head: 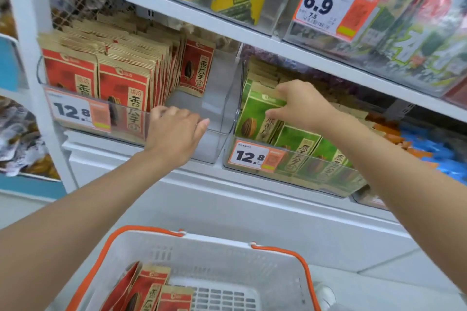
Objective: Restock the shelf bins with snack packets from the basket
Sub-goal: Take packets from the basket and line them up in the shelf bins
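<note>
My left hand [174,134] lies over the front rim of the clear bin [217,98], fingers loosely bent and holding nothing, just beside the upright red packets [121,88] that fill the bin's left half. My right hand [300,106] pinches the top of a green packet [255,113] at the front of the neighbouring bin [303,174], with the upper shelf [227,30] close overhead. Below my arms the white basket [214,240] holds spare red packs [149,290], and a price tag [75,111] hangs on the clear bin's front.
</note>
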